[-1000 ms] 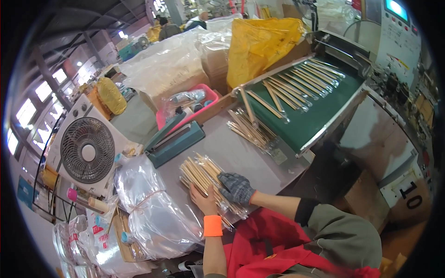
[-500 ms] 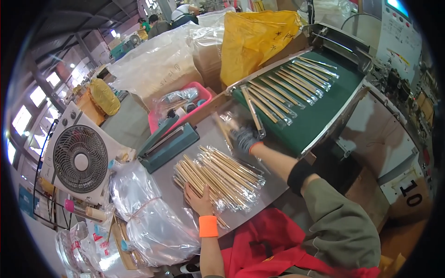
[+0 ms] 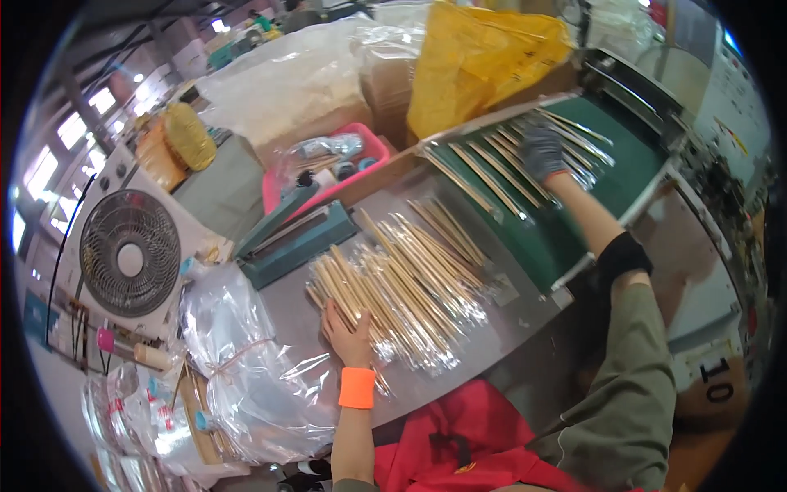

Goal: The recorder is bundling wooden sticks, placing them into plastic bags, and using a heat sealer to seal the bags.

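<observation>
1. Bare left hand (image 3: pixel 349 332), with an orange wristband (image 3: pixel 357 388), lies against the left side of a broad pile of tan sticks (image 3: pixel 410 283) in clear wrappers; its thumb is spread from the fingers, not clenched.
2. Grey-gloved right hand (image 3: pixel 543 150) is over the green belt (image 3: pixel 537 250), at more wrapped sticks on the belt (image 3: pixel 489 182); whether it grasps any, I cannot tell.
3. The pile lies on a grey table (image 3: pixel 500 336), between the belt and a bundle of clear plastic bags (image 3: pixel 262 402); a teal bar-shaped device (image 3: pixel 303 244) sits just beyond it.
4. Farther back are a pink bin (image 3: pixel 375 149) and a yellow bag (image 3: pixel 484 70); a fan (image 3: pixel 131 254) stands far left.
</observation>
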Motion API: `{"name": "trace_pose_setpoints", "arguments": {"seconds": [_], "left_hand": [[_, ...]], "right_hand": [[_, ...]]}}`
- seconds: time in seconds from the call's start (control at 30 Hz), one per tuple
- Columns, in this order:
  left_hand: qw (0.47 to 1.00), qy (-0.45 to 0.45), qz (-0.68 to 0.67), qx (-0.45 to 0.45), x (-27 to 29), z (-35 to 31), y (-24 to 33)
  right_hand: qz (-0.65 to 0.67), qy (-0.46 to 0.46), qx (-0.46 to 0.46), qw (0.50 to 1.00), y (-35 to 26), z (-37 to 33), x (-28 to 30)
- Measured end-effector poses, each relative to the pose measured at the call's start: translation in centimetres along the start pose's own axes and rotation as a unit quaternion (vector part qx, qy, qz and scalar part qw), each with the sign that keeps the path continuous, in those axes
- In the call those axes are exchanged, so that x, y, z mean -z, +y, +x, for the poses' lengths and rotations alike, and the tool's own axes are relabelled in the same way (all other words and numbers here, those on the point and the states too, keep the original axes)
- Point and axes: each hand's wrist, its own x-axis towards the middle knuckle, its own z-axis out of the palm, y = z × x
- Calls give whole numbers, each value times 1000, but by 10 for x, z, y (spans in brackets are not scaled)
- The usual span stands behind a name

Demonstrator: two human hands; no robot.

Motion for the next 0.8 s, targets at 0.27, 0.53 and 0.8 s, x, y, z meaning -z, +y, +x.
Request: {"name": "trace_pose_setpoints", "arguments": {"seconds": [0.27, 0.53, 0.8], "left_hand": [[1000, -22, -2, 10, 5, -8, 0], [1000, -17, -9, -9, -10, 0, -1], [996, -39, -72, 47, -26, 0, 22]], "right_hand": [[-104, -25, -264, 958, 130, -8, -55], [151, 35, 37, 987, 21, -28, -47], [137, -142, 144, 970, -183, -76, 17]]}}
